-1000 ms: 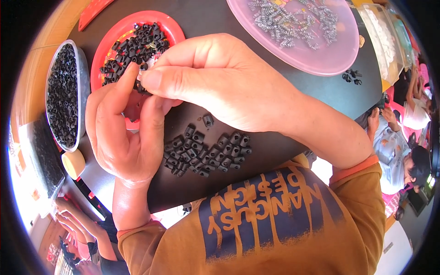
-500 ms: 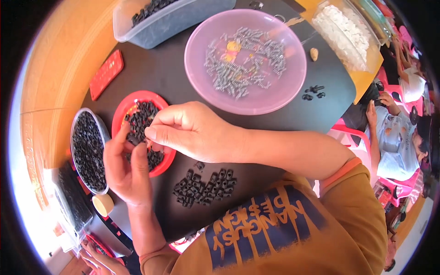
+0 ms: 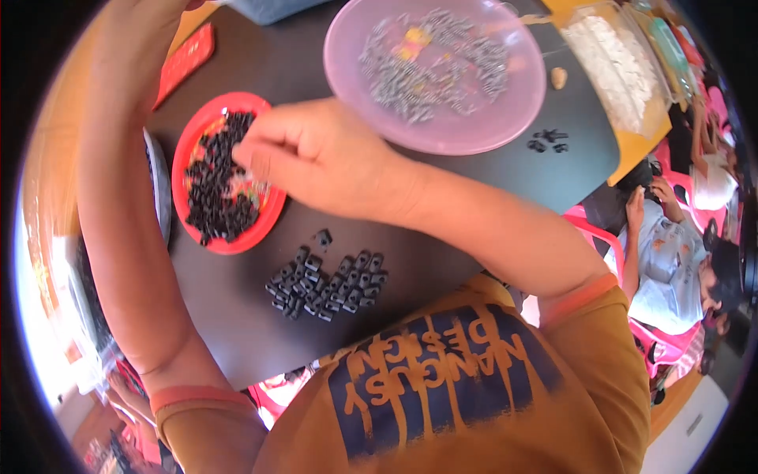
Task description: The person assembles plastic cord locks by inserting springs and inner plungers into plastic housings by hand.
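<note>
Blk pcs [image 3: 213,186] lie left of curled R hand [image 3: 316,158] (grip unclear, likewise L hand [image 3: 144,31]).

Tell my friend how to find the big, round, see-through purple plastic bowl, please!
Start at the dark, smooth tabletop. Beyond the person's bare right hand, and to its right, sits the round purple plastic bowl. Unlike the smaller, round red plate of small black pieces, it's see-through and holds coiled silvery springs.

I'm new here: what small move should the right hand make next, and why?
Perhaps dip the right hand to the small black plastic parts in the round red plate: it appears poised over them, while the left hand is away at the view's top.
</note>
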